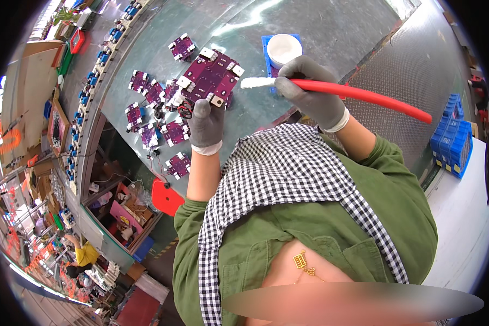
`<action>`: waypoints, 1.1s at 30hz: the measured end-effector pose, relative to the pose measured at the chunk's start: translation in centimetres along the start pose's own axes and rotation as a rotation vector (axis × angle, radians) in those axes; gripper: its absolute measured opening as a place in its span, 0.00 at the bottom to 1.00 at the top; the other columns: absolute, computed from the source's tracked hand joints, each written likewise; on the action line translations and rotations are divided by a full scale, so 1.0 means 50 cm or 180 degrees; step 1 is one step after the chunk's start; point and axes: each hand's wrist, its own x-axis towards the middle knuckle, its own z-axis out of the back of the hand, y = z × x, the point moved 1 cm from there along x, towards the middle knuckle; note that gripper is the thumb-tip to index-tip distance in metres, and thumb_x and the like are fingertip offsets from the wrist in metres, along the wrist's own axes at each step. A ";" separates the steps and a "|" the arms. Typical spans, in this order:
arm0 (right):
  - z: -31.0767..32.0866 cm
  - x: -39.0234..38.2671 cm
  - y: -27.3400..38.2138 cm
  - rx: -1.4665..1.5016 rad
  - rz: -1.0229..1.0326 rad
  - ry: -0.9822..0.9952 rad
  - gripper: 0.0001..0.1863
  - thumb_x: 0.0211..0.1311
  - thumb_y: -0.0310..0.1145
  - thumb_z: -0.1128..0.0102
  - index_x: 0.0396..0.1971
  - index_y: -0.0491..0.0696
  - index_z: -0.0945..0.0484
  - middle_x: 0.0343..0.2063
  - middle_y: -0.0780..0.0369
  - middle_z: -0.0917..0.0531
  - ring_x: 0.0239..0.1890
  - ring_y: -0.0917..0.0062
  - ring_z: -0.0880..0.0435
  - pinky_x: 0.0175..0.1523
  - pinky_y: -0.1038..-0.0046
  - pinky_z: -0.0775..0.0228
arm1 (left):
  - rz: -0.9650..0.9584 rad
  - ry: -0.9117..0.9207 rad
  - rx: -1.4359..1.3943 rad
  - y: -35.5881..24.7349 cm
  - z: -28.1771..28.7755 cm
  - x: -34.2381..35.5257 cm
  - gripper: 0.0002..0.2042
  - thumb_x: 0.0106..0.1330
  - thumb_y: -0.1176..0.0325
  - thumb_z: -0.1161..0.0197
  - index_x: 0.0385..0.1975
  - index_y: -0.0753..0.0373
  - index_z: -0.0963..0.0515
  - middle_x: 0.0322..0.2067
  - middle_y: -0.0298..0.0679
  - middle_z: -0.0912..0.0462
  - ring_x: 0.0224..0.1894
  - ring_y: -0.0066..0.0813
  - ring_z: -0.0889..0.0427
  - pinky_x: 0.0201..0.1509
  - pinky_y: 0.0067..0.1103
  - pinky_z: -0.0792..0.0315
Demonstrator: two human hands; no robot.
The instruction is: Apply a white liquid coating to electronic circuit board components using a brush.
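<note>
My left hand (206,125), in a grey glove, grips a purple circuit board (212,75) by its near edge. White blocks sit at the board's corners, and a dark and red wire bundle (185,108) hangs at its lower left. My right hand (313,93), also gloved, is closed round a tool with a long red tube-like handle (372,96). The tool's flat white tip (255,82) points at the board's right edge, slightly apart from it. Whether the tip is a brush or a coated blade, I cannot tell. Just beyond my right hand stands a round white tub (284,49).
Several smaller purple boards (176,132) with wires lie on the green table (244,32) to the left. The tub rests on a blue tray (267,48). A red stool (167,198) is below the table's left edge. Blue crates (452,142) stand at far right.
</note>
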 end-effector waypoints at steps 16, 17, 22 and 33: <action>0.066 -0.003 -0.046 0.1593 0.0113 -0.0015 0.10 0.61 0.26 0.40 0.42 0.45 0.24 0.28 0.63 0.17 0.27 0.84 0.20 0.34 0.84 0.27 | 0.0337 -0.0537 -0.0384 0.037 -0.012 0.077 0.12 0.72 0.70 0.47 0.51 0.66 0.27 0.47 0.40 0.19 0.50 0.32 0.19 0.57 0.34 0.24; 0.066 0.020 -0.048 0.1450 -0.0134 -0.0230 0.12 0.63 0.27 0.42 0.46 0.44 0.26 0.30 0.61 0.16 0.27 0.84 0.20 0.34 0.82 0.26 | 0.0559 -0.0614 -0.0084 0.046 0.079 0.105 0.17 0.72 0.64 0.47 0.56 0.65 0.29 0.51 0.44 0.21 0.54 0.39 0.22 0.63 0.43 0.29; 0.175 0.059 -0.097 0.0093 -0.0488 -0.0731 0.16 0.67 0.28 0.49 0.54 0.43 0.30 0.37 0.58 0.16 0.27 0.83 0.21 0.35 0.80 0.25 | 0.1651 -0.1366 -0.0780 0.135 0.334 0.166 0.19 0.73 0.60 0.46 0.59 0.59 0.31 0.59 0.42 0.27 0.63 0.42 0.31 0.68 0.51 0.41; 0.229 0.055 -0.138 -0.0453 -0.0161 -0.0720 0.11 0.63 0.23 0.46 0.45 0.47 0.22 0.34 0.68 0.21 0.28 0.87 0.24 0.33 0.82 0.29 | 0.1043 -0.1346 -0.0302 -0.004 0.205 0.074 0.38 0.69 0.54 0.41 0.69 0.70 0.53 0.70 0.60 0.53 0.73 0.57 0.53 0.73 0.50 0.47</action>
